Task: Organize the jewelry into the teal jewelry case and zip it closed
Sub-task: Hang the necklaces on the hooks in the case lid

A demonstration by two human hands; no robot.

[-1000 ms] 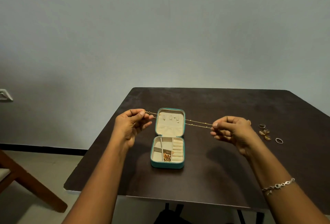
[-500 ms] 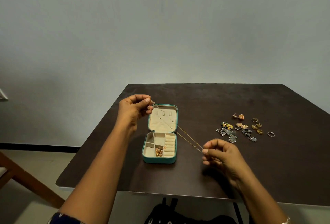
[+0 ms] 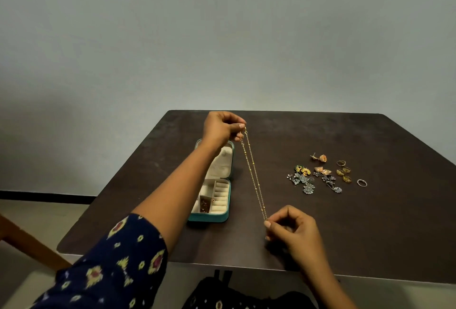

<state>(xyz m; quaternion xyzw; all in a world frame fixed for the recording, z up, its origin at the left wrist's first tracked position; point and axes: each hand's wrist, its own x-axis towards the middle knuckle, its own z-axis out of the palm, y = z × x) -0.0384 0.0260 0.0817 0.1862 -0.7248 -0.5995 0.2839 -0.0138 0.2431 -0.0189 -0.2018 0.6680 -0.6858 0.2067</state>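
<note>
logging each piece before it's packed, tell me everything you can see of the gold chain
The gold chain is thin metal with tiny beads spaced along it, doubled into two strands and pulled nearly straight above the table. The left hand pinches its far end, where a small clasp-like part shows; the right hand pinches its near end. It passes right of the open teal case, not touching it.

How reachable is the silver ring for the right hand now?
Probably not yet: the right hand pinches the chain stretched to the left hand. Otherwise the way to the ring looks open.
</note>
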